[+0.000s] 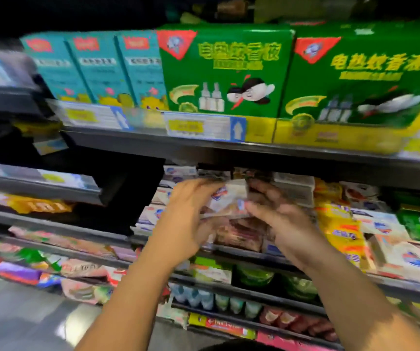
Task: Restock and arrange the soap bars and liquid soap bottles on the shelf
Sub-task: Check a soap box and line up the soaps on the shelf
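One soap pack point(226, 198) (blurred) in narrow grip of left hand point(186, 221), right hand point(283, 221)

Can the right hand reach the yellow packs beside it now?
Probably: nothing stands between the right hand and the yellow packs, but it holds the white soap pack with the left hand.

Both hands on one white soap pack point(229, 196), straight below the green box point(226, 72), one shelf down. My left hand point(186, 219) grips its left end, my right hand point(283, 224) pinches the right edge. More stacked soap bars point(153, 214) below-left of the box, yellow packs point(338, 224) below-right. Motion blur throughout.
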The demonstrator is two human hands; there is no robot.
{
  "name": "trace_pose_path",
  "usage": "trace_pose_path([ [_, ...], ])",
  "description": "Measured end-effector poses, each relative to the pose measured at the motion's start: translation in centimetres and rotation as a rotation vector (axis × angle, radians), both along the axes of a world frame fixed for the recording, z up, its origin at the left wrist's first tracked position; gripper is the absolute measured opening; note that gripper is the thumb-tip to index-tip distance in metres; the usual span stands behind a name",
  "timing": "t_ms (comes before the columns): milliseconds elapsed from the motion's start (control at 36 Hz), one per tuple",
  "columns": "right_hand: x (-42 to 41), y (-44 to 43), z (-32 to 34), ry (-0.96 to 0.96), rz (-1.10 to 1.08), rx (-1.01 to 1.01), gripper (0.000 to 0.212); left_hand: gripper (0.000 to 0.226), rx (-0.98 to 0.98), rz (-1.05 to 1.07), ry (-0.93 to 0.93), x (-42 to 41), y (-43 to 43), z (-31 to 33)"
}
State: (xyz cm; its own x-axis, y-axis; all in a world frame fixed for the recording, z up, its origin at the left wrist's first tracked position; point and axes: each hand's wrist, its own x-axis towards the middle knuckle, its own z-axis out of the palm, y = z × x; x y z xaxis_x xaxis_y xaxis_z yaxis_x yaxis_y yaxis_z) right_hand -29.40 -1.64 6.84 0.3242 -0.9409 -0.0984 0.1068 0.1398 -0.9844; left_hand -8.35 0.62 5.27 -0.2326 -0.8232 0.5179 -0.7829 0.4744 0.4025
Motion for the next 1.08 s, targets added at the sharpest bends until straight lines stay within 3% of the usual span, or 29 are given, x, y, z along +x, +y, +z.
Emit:
trace_pose_path([
  [56,1.5,-0.8,-0.5,0.195,-0.042,-0.078,0.046,0.059,0.034,0.076,0.033,2.2,-0.8,-0.4],
  [139,3.1,-1.7,-0.4,0.646,-0.062,-0.169,0.028,0.051,-0.002,0.204,0.014,4.9,-3.1,-1.2],
  [167,3.6,-1.8,-0.4,0.757,-0.065,-0.188,0.031,0.048,0.013,0.259,-0.006,5.7,-4.0,-1.3],
  [278,5.3,-2.0,-1.1,0.988,-0.006,-0.274,0.044,0.039,0.245,0.456,-0.195,7.9,-8.1,-3.3],
  [333,6.0,-1.8,-1.2,1.079,0.07,-0.277,0.049,0.041,0.349,0.459,-0.19,8.5,-9.6,-3.8],
  [444,7.1,-1.5,-1.6,1.161,0.167,-0.297,0.05,0.05,0.439,0.33,0.079,9.7,-10.9,-3.3],
  [528,7.9,-1.6,-2.3,1.196,0.218,-0.279,0.052,0.063,0.471,0.279,0.009,10.2,-11.2,-2.7],
  [639,8.9,-2.0,-2.7,1.224,0.158,-0.361,0.063,0.056,0.432,0.274,-0.06,10.2,-11.6,-2.9],
  [722,9.7,-3.1,-3.7,1.238,0.128,-0.385,0.071,0.068,0.39,0.264,-0.103,10.3,-11.5,-3.0],
  [833,10.2,-3.9,-5.5,1.367,0.084,-0.562,0.071,0.05,0.284,0.281,-0.108,10.3,-11.3,-3.3],
  [944,10.2,-4.3,-6.4,1.404,0.054,-0.572,0.08,0.03,0.19,0.279,-0.08,10.7,-10.6,-4.5],
  [1083,10.1,-4.4,-6.8,1.389,0.032,-0.597,0.084,0.023,0.089,0.277,-0.027,11.4,-10.6,-6.4],
])
